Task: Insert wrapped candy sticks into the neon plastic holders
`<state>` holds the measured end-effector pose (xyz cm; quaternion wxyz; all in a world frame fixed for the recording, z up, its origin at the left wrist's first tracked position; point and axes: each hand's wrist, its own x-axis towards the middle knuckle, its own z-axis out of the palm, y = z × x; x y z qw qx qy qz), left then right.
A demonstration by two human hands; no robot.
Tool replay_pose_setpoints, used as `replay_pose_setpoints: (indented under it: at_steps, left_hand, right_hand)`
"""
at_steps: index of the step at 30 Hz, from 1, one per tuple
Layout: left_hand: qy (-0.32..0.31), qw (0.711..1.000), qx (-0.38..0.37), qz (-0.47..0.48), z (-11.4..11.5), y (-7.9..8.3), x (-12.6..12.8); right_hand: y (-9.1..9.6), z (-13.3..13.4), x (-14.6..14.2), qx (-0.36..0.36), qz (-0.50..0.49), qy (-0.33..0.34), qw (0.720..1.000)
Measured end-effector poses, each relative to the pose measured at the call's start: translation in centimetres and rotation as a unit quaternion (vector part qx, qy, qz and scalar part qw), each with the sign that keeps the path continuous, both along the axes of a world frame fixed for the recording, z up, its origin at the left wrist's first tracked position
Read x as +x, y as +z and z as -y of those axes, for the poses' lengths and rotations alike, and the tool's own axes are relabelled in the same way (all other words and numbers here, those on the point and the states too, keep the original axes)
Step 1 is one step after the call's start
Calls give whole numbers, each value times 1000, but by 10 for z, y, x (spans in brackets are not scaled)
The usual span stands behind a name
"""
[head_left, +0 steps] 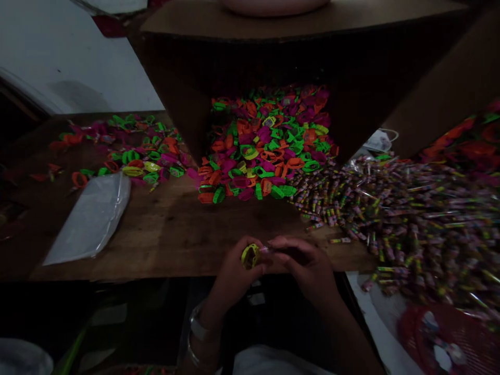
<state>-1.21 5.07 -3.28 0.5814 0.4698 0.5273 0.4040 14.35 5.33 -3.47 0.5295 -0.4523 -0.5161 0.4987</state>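
My left hand (235,268) is closed around a yellow plastic toy watch (250,255), held just over the front edge of the wooden table. Close beside it, my right hand (307,263) pinches a small wrapped candy tube (265,250) against the watch's right side. Whether the two pieces are joined, I cannot tell. Beyond my hands, a heap of orange, green, pink and yellow toy watches (269,151) spills from an open cardboard box. To the right spreads a large pile of small wrapped candy tubes (422,219).
The cardboard box (175,78) lies on its side on the wooden table (167,229). More toy watches (133,156) are scattered at left, near a clear plastic bag (91,219). A red basket (449,338) stands at lower right, below the candy pile.
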Motion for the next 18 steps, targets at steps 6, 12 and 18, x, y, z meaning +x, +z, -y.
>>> replay_pose_setpoints:
  at_steps: [6,12,18]
  left_hand:
    - [-29,999,0,-25,2,-3,-1]
    - [-27,999,-44,17,6,-10,-1]
    - [14,996,-51,65,9,-23,1]
  right_hand:
    - [-3,-2,8,74,91,15,993]
    - [-16,-1,19,163,208,40,964]
    - [-60,-13,36,222,273,56,934]
